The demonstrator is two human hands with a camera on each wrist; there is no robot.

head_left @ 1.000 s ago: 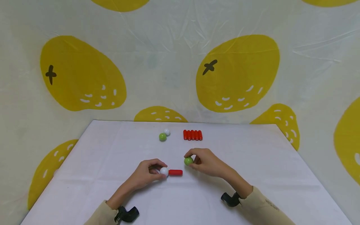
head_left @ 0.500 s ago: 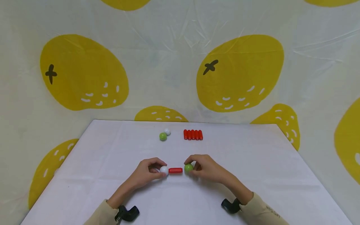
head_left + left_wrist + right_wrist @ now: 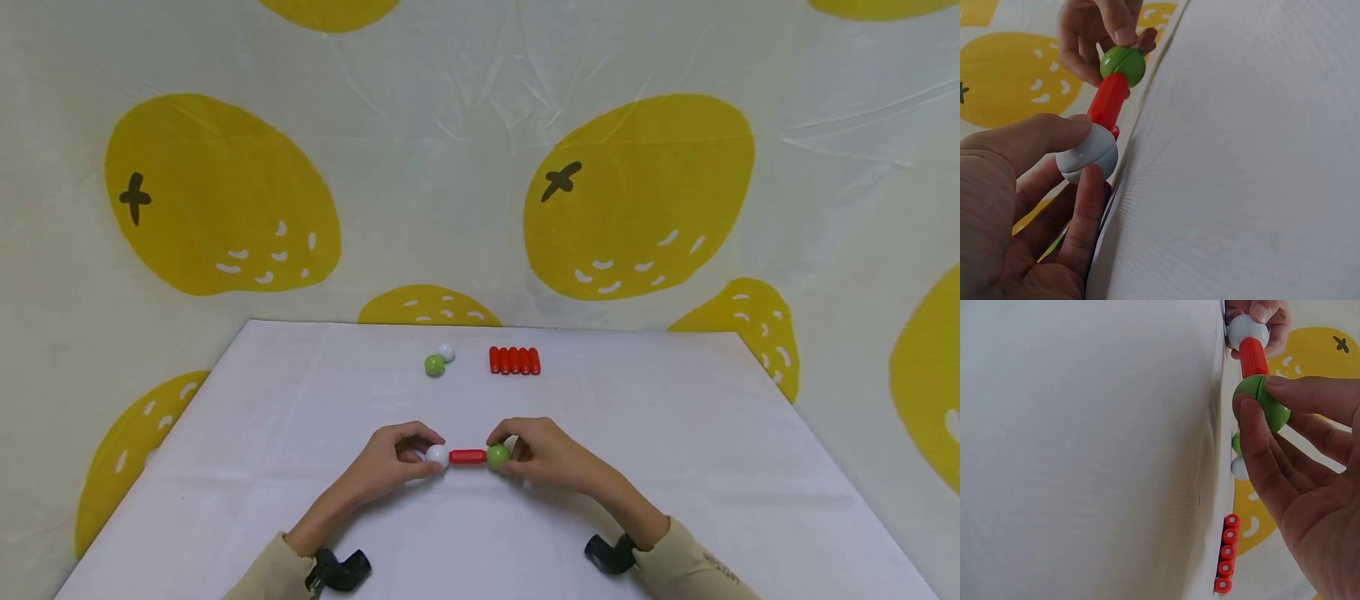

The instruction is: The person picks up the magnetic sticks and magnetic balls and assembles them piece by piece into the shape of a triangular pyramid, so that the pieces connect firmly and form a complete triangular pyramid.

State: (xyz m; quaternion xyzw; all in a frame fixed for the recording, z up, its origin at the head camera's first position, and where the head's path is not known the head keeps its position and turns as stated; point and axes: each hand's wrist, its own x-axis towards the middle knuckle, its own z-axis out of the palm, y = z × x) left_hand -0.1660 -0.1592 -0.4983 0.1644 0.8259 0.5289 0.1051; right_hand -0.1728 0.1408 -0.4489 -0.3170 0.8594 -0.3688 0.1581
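- White ball (image 3: pixel 437 454): pinched by fingers, your left hand (image 3: pixel 385 458).
- Green ball (image 3: pixel 498 455): pinched by fingers, your right hand (image 3: pixel 552 454).
- Red rod (image 3: pixel 468 457): between your fingers, touching both balls.

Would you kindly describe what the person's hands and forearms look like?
The left hand and right hand are bare. The left sleeve and right sleeve are beige; the right one has small, unreadable dark markings. A black, curved device sits at each sleeve's end.

The green ball (image 3: pixel 498 457) and red rod (image 3: pixel 468 457) look glossy, smooth plastic.
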